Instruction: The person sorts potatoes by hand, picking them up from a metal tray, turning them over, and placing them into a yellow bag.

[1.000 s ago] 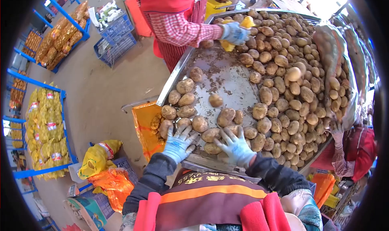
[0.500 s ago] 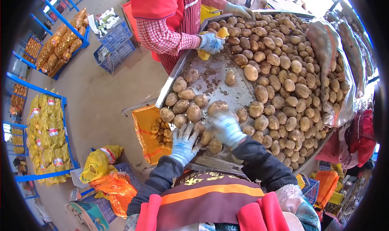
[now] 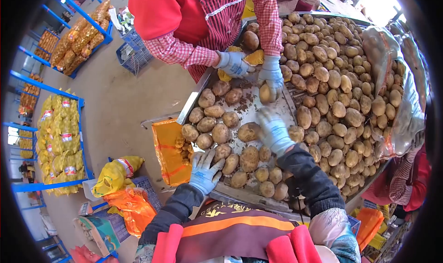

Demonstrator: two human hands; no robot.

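Bright daylight, fisheye-warped edges, black vignette

Produce packing shed — steel sorting table heaped with potatoes, racks of bagged potatoes

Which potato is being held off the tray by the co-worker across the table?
The potato gripped in the co-worker's gloved hand; the others lie loose on the tray.

One metal tray, four gloved hands, two orange bags, potatoes beyond counting
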